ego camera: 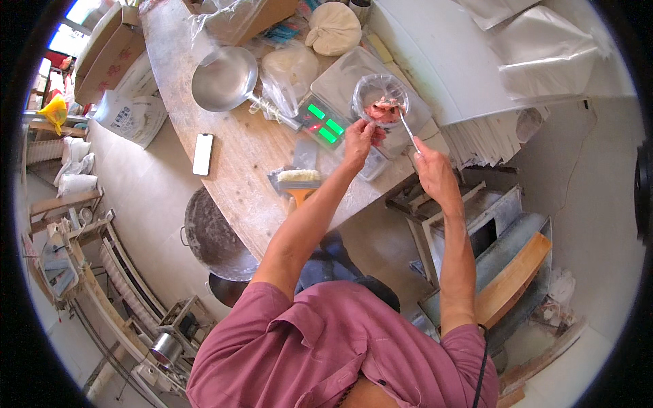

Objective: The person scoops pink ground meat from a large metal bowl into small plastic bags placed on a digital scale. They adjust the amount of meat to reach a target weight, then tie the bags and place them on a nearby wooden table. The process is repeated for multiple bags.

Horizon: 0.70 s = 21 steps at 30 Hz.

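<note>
A clear plastic bag lines a round container and holds a reddish-pink, moist food mass. Fingers of my left hand pinch the near edge of the bag, and a bit of the pink mass shows beside them. The thin metal handle of a utensil is gripped in my right hand; its far end lies in the mass, so its shape is hidden. The container stands on the platform of a digital scale, whose display glows green to the left.
A metal pan lies on the wooden table, near a tied cloth bundle and a plastic bag. A brush and a phone lie nearer. A large metal pot stands below the table's left edge.
</note>
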Each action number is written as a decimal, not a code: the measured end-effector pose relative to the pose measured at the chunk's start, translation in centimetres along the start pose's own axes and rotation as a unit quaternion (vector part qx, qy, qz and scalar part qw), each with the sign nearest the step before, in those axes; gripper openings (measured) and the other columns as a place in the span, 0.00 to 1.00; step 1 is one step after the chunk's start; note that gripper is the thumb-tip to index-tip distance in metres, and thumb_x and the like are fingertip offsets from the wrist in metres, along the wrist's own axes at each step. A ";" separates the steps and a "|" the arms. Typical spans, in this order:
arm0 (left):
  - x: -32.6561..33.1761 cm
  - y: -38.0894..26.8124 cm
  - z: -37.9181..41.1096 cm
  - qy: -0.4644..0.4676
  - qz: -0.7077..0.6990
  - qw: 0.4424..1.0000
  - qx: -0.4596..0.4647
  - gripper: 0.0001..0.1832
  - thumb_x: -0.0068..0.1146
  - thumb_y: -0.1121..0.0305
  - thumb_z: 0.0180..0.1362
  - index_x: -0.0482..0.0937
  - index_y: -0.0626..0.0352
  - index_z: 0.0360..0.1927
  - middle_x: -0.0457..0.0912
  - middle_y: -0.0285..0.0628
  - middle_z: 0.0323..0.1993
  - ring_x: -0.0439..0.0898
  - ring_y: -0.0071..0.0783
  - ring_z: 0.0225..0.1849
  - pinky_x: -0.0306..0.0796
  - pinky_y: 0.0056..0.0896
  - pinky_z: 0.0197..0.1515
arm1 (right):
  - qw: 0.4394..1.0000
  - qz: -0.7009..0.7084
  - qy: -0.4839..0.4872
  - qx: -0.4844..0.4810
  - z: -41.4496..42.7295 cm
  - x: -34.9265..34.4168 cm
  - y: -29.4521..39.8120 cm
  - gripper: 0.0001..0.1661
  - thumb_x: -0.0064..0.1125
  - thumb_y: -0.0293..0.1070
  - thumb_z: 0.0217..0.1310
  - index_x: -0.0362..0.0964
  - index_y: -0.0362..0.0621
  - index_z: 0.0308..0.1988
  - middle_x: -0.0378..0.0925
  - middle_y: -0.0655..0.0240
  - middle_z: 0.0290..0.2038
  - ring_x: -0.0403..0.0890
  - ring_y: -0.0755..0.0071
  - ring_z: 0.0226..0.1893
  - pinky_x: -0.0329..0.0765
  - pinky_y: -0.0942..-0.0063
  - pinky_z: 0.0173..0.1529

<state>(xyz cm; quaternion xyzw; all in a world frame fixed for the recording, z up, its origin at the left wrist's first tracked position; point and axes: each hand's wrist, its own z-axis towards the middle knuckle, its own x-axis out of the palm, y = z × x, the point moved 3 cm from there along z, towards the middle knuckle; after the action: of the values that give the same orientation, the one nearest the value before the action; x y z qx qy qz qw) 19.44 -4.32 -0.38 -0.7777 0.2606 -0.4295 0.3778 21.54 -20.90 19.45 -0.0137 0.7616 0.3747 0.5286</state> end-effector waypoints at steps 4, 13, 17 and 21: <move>0.0 0.4 0.4 0.003 -0.039 0.998 0.040 0.11 0.51 0.66 0.75 0.81 0.64 0.45 0.88 0.43 0.38 0.88 0.32 0.37 0.82 0.33 0.39 | 0.999 0.022 0.013 -0.034 -0.3 0.2 -0.8 0.24 0.51 0.31 0.73 0.71 0.31 0.63 0.74 0.37 0.30 0.79 0.35 0.31 0.75 0.52 0.42; -0.3 0.8 1.0 -0.019 -0.092 0.995 0.039 0.12 0.53 0.67 0.75 0.81 0.67 0.44 0.88 0.45 0.37 0.89 0.34 0.37 0.84 0.33 0.41 | 0.943 0.280 0.126 0.129 -0.5 -1.2 -2.7 0.28 0.50 0.32 0.76 0.66 0.39 0.70 0.64 0.80 0.22 0.60 0.87 0.20 0.62 0.82 0.23; -0.1 0.8 1.1 -0.013 -0.093 0.995 0.036 0.12 0.53 0.67 0.74 0.81 0.67 0.44 0.88 0.45 0.37 0.88 0.34 0.37 0.84 0.33 0.41 | 0.871 0.412 0.164 0.211 -0.3 -2.5 -4.2 0.29 0.49 0.31 0.77 0.63 0.39 0.72 0.63 0.80 0.21 0.55 0.90 0.14 0.55 0.86 0.17; 0.2 0.6 1.1 -0.008 -0.096 0.995 0.033 0.11 0.53 0.68 0.74 0.81 0.67 0.45 0.88 0.45 0.38 0.89 0.34 0.38 0.84 0.33 0.40 | 0.815 0.510 0.177 0.210 -1.3 -3.1 -4.6 0.29 0.48 0.32 0.78 0.61 0.39 0.73 0.62 0.79 0.21 0.53 0.90 0.11 0.54 0.86 0.14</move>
<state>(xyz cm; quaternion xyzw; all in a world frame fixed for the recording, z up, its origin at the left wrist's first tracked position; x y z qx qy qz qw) 20.42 -4.41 -1.13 -0.7897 0.1674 -0.4659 0.3622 23.77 -26.13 19.63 0.4220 0.8003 0.4122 0.1075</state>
